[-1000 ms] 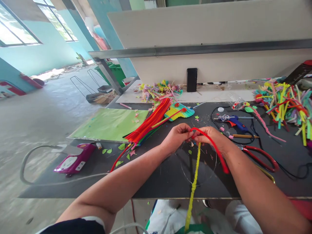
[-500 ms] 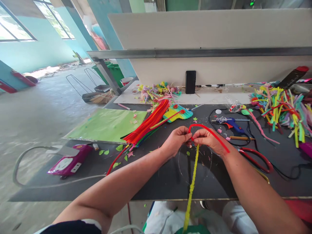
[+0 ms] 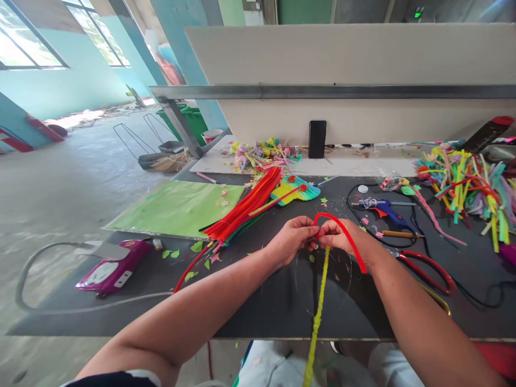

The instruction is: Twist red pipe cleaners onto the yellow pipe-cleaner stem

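Note:
Both hands meet over the dark table. My left hand (image 3: pixel 297 236) pinches one end of a red pipe cleaner (image 3: pixel 342 228) between thumb and fingers. The pipe cleaner arches over my right hand (image 3: pixel 336 236), and its free end hangs beside the right wrist. My right fingers are closed at the same spot, where the red piece meets the top of a yellow twisted pipe cleaner (image 3: pixel 320 301). This yellow strand hangs down past the table edge. A thin clear line loops below the hands. The exact joint is hidden by the fingertips.
Red pipe cleaners (image 3: pixel 245 207) lie in a bundle left of a yellow-and-turquoise piece (image 3: pixel 296 191). To the right are a blue glue gun (image 3: pixel 387 209), red-handled scissors (image 3: pixel 429 271) and a heap of colourful pipe cleaners (image 3: pixel 463 183). A phone (image 3: pixel 317 138) leans at the back.
The red pipe cleaner's free end has swung down and left, closer to the right hand. Both hands stay together, still pinching. The view has shifted slightly.

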A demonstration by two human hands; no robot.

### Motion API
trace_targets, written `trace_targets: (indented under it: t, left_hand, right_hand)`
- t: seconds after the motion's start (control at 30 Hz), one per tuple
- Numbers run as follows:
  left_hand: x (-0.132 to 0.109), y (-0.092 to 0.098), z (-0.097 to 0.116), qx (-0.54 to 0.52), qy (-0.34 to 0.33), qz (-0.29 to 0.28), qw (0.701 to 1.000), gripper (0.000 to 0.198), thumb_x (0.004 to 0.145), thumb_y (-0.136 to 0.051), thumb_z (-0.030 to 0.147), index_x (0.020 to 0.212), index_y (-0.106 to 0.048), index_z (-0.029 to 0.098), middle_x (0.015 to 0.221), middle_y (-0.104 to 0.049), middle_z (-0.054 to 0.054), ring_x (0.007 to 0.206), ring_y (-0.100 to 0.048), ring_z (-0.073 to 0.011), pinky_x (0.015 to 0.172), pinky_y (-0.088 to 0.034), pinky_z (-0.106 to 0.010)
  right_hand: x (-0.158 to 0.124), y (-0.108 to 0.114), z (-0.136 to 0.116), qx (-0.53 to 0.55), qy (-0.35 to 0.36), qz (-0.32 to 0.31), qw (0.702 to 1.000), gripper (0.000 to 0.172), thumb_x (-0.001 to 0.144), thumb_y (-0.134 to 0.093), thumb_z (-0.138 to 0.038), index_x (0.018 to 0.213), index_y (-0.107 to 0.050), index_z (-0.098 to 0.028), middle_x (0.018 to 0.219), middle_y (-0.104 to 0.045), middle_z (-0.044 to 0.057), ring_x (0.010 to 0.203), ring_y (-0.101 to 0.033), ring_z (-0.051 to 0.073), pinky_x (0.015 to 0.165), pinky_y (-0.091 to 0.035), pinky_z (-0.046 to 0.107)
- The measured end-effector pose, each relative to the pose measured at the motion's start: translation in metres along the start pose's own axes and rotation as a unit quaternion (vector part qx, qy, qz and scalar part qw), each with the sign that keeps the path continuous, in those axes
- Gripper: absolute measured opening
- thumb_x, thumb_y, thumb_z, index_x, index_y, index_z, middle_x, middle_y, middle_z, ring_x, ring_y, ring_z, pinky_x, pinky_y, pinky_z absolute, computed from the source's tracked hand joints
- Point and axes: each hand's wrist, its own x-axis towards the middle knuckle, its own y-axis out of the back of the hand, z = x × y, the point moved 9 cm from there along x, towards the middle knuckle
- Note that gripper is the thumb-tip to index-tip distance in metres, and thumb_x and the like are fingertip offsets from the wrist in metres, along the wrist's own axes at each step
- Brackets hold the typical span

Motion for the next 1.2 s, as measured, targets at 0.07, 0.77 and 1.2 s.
trace_targets:
  t: [0.07, 0.77, 1.2]
  left_hand:
    - [0.001, -0.001, 0.000, -0.007, 0.001, -0.004, 1.000, 0.026, 0.070, -0.068, 0.033, 0.078, -0.053, 0.013, 0.065, -0.061, -0.003, 0.048, -0.055, -0.0083, 0.046, -0.040, -0.019]
    - [-0.014, -0.021, -0.032, -0.114, 0.253, -0.136, 0.951, 0.008, 0.065, -0.054, 0.014, 0.069, -0.047, 0.015, 0.054, -0.047, 0.002, 0.039, -0.045, -0.0082, 0.039, -0.032, -0.019]
    - [-0.008, -0.012, -0.028, 0.002, 0.197, -0.109, 0.974, 0.014, 0.069, -0.058, 0.026, 0.072, -0.048, 0.016, 0.054, -0.046, 0.003, 0.039, -0.047, -0.0096, 0.038, -0.032, -0.021]
  right_hand:
    - [0.000, -0.002, 0.001, 0.003, 0.000, -0.001, 1.000, 0.020, 0.068, -0.068, -0.035, 0.076, -0.062, -0.018, 0.070, -0.066, 0.002, 0.066, -0.058, 0.015, 0.061, -0.044, 0.026]
    - [-0.009, 0.005, -0.028, -0.110, 0.074, 0.081, 0.988, 0.011, 0.074, -0.061, -0.029, 0.080, -0.062, -0.019, 0.073, -0.063, 0.000, 0.068, -0.055, 0.015, 0.064, -0.042, 0.026]
    - [-0.013, 0.002, -0.045, -0.233, 0.110, 0.096, 0.962, 0.009, 0.076, -0.054, -0.020, 0.075, -0.064, -0.019, 0.068, -0.062, -0.001, 0.062, -0.050, 0.013, 0.059, -0.035, 0.025]
